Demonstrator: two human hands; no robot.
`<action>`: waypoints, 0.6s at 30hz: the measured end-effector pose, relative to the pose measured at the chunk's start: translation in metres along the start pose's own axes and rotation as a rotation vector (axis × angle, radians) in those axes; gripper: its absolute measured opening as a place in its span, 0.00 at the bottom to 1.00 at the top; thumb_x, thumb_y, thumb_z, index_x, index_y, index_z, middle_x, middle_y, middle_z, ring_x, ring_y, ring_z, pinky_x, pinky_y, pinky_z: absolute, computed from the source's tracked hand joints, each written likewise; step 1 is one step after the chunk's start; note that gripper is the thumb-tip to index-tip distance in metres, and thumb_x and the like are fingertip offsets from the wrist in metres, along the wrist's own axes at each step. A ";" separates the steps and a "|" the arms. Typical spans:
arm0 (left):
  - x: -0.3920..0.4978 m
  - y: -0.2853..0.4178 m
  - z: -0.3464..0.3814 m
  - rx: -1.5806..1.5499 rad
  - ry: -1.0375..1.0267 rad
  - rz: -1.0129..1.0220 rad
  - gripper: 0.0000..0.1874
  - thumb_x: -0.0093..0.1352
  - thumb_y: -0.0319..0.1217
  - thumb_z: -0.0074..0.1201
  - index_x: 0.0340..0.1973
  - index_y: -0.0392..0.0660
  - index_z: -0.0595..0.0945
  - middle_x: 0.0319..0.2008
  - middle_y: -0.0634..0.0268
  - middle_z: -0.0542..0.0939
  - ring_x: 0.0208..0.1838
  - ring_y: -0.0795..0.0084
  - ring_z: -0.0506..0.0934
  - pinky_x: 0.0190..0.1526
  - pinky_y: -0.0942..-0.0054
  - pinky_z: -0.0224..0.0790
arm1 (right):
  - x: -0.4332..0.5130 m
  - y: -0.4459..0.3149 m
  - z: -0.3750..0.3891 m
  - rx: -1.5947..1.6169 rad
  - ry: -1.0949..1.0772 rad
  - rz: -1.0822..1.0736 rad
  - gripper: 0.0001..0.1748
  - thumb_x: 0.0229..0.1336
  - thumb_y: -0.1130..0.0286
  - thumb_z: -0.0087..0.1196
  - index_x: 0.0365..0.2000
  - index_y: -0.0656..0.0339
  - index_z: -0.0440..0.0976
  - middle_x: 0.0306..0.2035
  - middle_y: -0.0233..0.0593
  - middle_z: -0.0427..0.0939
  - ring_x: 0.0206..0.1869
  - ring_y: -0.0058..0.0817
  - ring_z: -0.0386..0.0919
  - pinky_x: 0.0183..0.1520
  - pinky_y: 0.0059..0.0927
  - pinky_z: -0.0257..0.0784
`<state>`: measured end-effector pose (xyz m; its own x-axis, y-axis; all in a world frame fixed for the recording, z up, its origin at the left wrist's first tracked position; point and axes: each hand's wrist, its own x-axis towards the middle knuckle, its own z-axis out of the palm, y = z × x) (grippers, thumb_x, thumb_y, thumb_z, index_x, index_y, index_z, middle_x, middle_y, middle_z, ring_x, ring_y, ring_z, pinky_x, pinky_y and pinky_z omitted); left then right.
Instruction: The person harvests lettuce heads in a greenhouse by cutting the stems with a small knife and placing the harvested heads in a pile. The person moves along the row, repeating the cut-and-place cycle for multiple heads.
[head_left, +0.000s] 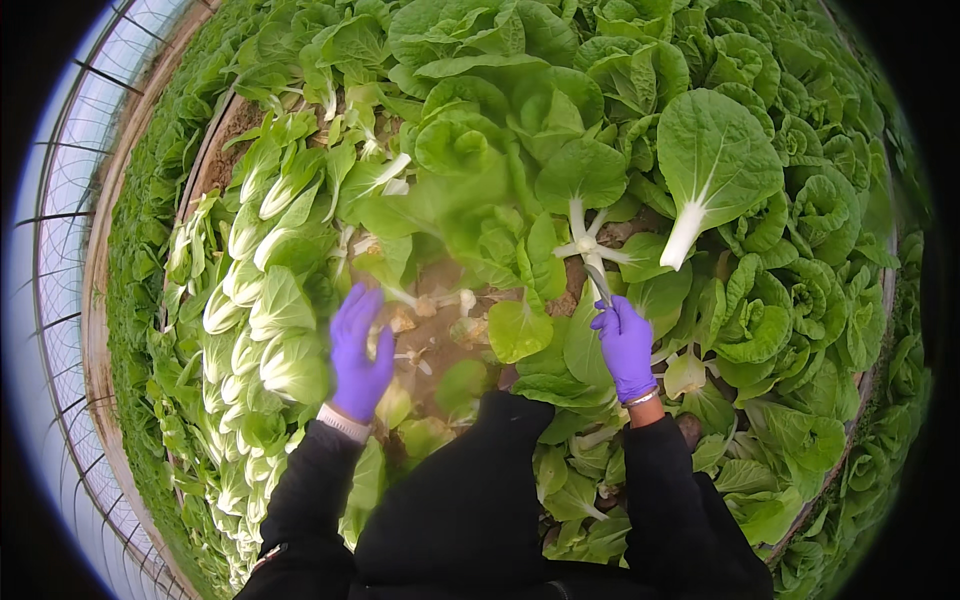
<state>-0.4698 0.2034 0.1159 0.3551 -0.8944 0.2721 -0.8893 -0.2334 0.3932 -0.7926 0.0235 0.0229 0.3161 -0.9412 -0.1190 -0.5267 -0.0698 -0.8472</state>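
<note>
My left hand (360, 351), in a purple glove, is held with its fingers apart and nothing in it, over the soil beside the row of cut greens. In my right hand (627, 346), also gloved in purple, is a small knife (597, 282) with its blade pointing away from me. Just beyond the blade, white leaf stalks (585, 244) spread out from a pale cut stump on the ground. A large loose leaf (718, 161) with a thick white stem shows to the right of it. Between the hands, some green leaves (466, 196) are blurred.
Cut leafy heads with white bases (281, 364) lie in rows along my left. Uncut leafy plants (757, 307) grow thickly ahead and to the right. Trimmed stumps and leaf scraps dot the bare soil (439, 341). A greenhouse wall (64, 247) with metal ribs curves along the far left.
</note>
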 end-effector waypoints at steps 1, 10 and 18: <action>0.032 0.039 0.012 0.028 -0.061 0.263 0.27 0.60 0.19 0.56 0.56 0.44 0.76 0.56 0.60 0.77 0.63 0.54 0.71 0.62 0.56 0.60 | 0.002 0.002 0.003 -0.093 -0.012 -0.002 0.11 0.66 0.72 0.45 0.42 0.65 0.75 0.28 0.37 0.82 0.27 0.26 0.79 0.31 0.29 0.72; 0.124 0.138 0.090 0.328 -0.352 0.406 0.54 0.52 0.46 0.70 0.69 0.42 0.59 0.64 0.51 0.65 0.68 0.54 0.63 0.65 0.52 0.52 | 0.042 -0.008 0.017 -0.392 0.132 -0.161 0.05 0.56 0.69 0.51 0.32 0.59 0.73 0.25 0.47 0.78 0.29 0.49 0.79 0.31 0.47 0.72; 0.058 0.065 0.088 0.507 -0.413 0.160 0.58 0.50 0.47 0.72 0.69 0.40 0.56 0.61 0.51 0.67 0.63 0.54 0.65 0.63 0.51 0.51 | 0.056 -0.017 0.038 -0.353 -0.079 -0.058 0.07 0.55 0.72 0.51 0.35 0.57 0.76 0.25 0.52 0.78 0.29 0.49 0.79 0.31 0.47 0.73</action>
<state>-0.5325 0.1026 0.0804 0.1575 -0.9819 -0.1056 -0.9830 -0.1456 -0.1120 -0.7355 -0.0152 0.0110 0.4063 -0.9049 -0.1270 -0.7414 -0.2452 -0.6247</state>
